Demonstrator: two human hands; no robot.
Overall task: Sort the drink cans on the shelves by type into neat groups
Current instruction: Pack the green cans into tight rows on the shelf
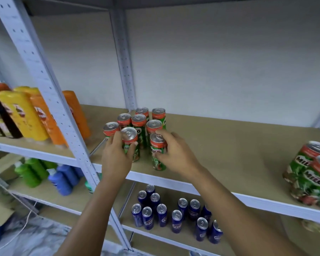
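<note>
Several green and red Milo cans stand clustered at the left end of the middle shelf. My left hand grips one Milo can at the front left of the cluster. Beside it, my right hand grips another Milo can at the front right. Both cans stand upright on the shelf. Two more Milo cans stand apart at the shelf's far right. Several blue cans stand in loose groups on the shelf below.
A white perforated upright crosses the left foreground. Behind it stand yellow and orange bottles. Green and blue bottles sit on the lower left shelf. A cardboard box and a white cable lie near the floor.
</note>
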